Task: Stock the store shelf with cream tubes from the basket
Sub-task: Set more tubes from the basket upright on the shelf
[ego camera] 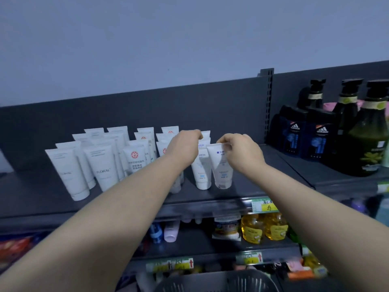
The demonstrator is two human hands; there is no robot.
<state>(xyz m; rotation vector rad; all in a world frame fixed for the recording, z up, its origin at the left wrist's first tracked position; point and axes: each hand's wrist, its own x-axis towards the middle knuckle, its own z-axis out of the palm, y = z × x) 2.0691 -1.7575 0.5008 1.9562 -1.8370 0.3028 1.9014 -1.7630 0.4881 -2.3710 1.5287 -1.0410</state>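
Rows of white cream tubes [101,165] stand cap-down on the dark top shelf [242,191]. My right hand [242,152] pinches the crimped top of the front right white tube [222,169], which stands upright on the shelf. My left hand [185,148] reaches over the tube row just left of it, fingers curled at the top of a tube [202,171]; its grip is hidden. The dark basket [216,281] shows only its rim at the bottom edge.
Dark shower-gel packs [294,135] and green pump bottles [366,140] stand at the shelf's right. Bare shelf lies right of the held tube. Yellow bottles [263,226] and small items fill the lower shelf; price tags [264,205] line the shelf edges.
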